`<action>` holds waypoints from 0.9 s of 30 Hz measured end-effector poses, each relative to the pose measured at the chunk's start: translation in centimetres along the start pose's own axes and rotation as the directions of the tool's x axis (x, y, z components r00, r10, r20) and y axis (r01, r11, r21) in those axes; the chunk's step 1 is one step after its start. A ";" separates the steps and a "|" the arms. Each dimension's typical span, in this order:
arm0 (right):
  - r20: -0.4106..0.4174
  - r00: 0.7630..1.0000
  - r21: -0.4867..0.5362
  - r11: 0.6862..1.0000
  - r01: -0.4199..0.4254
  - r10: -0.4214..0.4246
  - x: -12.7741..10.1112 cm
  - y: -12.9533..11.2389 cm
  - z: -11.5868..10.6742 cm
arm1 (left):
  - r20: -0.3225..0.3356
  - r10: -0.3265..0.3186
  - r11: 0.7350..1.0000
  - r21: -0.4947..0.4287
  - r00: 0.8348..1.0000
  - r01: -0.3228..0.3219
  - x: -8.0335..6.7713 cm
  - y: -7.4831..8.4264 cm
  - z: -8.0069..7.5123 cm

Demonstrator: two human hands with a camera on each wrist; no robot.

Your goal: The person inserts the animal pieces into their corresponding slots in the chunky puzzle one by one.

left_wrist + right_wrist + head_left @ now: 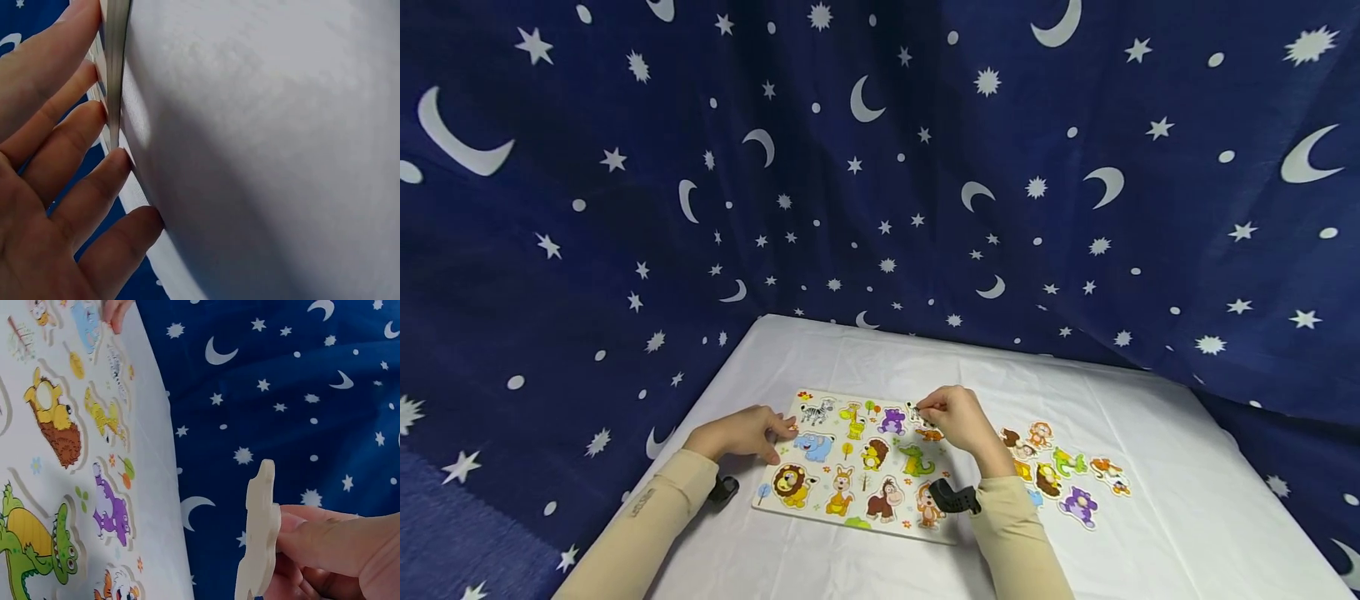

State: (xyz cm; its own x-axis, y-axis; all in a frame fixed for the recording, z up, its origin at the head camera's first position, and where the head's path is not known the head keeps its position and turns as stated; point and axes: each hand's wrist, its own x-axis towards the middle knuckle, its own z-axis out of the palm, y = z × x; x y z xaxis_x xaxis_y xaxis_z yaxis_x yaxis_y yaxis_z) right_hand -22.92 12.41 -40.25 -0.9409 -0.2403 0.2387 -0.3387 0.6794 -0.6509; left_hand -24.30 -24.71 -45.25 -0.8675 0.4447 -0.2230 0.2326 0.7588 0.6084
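A wooden animal puzzle board (820, 508) lies on the white table, with most slots filled by a lion, elephant, giraffe, hippo and others. My left hand (777, 435) rests flat at the board's left edge, and its straight fingers (75, 131) touch the board's edge (116, 62). My right hand (927, 410) is over the board's far right corner and pinches a small puzzle piece (915, 411). In the right wrist view this piece (259, 537) shows its bare wooden back, held above the board (156, 487) between thumb and fingers (331, 544).
Several loose animal pieces (1063, 471) lie on the white tablecloth (1150, 517) to the right of the board. A dark blue moon-and-star cloth (880, 167) hangs behind and around the table. Black wrist camera mounts (955, 497) sit on both sleeves.
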 end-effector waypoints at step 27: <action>0.091 0.996 0.043 0.999 0.013 -0.017 1.7 -0.6 2.9 | -0.011 -0.006 1.000 0.009 1.000 0.006 0.3 0.0 0.2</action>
State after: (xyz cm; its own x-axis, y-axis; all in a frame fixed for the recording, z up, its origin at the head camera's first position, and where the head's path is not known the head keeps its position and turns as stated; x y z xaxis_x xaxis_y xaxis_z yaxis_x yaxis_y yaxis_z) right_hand -24.30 9.59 -41.58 -0.9318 -0.3134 0.1833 -0.3506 0.6455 -0.6785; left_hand -24.49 -24.54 -45.46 -0.8734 0.4353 -0.2184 0.2316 0.7657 0.6000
